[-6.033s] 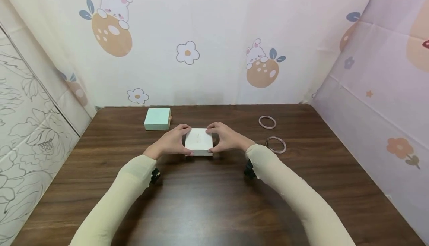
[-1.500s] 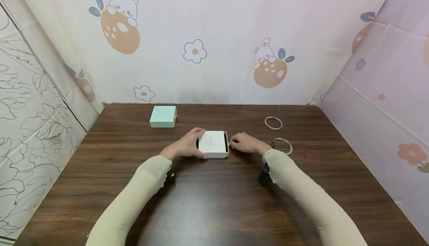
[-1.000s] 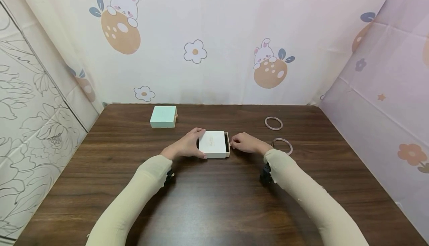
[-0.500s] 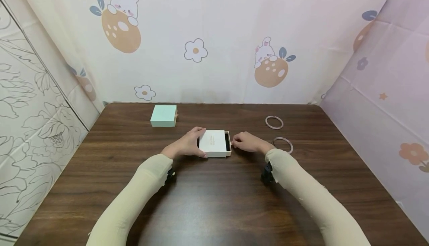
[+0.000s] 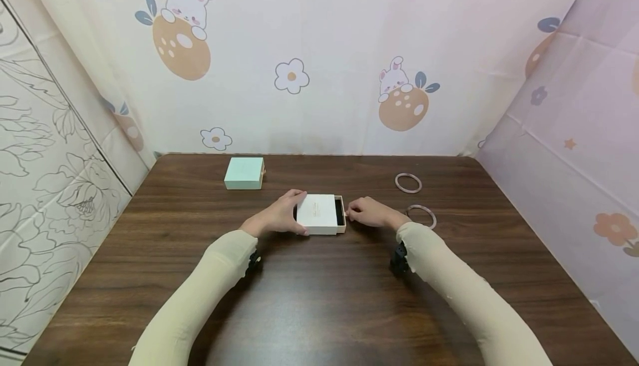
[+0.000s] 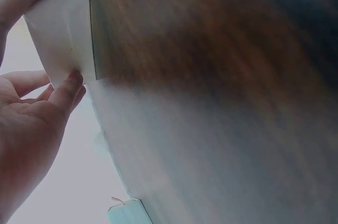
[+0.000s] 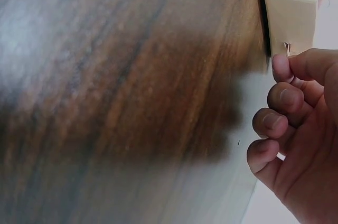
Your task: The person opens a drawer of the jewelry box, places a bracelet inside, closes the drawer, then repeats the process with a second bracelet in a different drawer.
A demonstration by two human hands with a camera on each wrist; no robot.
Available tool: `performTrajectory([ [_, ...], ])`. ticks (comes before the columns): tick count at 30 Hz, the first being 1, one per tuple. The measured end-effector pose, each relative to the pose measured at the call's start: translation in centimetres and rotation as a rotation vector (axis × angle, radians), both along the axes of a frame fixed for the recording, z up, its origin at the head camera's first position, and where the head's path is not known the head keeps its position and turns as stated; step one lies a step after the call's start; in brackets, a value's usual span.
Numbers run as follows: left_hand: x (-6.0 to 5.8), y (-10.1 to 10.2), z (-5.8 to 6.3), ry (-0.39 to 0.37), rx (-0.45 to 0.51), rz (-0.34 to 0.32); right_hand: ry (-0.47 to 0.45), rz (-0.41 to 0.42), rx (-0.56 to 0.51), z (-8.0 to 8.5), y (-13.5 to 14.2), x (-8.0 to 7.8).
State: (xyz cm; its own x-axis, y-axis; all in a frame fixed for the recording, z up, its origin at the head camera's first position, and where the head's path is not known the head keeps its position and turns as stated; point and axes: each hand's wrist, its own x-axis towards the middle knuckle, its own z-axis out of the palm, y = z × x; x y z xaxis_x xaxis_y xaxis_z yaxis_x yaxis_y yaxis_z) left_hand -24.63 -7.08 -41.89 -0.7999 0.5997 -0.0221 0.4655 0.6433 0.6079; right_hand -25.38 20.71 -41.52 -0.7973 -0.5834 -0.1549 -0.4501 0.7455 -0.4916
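White box (image 5: 321, 215), lettering (image 5: 316, 209) illegible, is gripped by spread left fingers (image 6: 66, 92) while curled right fingers (image 7: 282, 68) pinch its pull tab (image 7: 288, 48).

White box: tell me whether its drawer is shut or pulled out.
Partly pulled out. The drawer juts from the white box on the right, its dark inside showing, and the right hand pinches the pull tab.

In the head view, the person's long left sleeve (image 5: 196, 288), toward eight o'clock, is pale yellow-cream; the right sleeve (image 5: 461, 291), toward four o'clock, beige-cream. Each has a small black wrist device (image 5: 399, 259).
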Motion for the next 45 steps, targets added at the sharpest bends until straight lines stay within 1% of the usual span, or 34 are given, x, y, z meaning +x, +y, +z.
performTrajectory([
  [12, 0.0, -0.01, -0.02, 0.006, 0.005, -0.007, -0.007, 0.001, 0.0, 0.19, 0.14, 0.06],
  [21, 0.2, -0.05, 0.02, 0.004, 0.022, -0.007, -0.001, 0.007, -0.006, -0.02, 0.31, 0.12],
  [28, 0.27, 0.04, 0.06, -0.003, 0.017, -0.016, -0.008, 0.005, -0.009, -0.2, 0.58, 0.28],
  [38, 0.24, -0.01, 0.2, -0.004, 0.021, -0.011, -0.005, -0.003, 0.003, -0.53, 0.89, -0.24],
  [45, 0.21, -0.03, 0.17, 0.005, 0.013, -0.004, 0.007, 0.02, -0.011, -0.28, 0.96, -0.26],
])
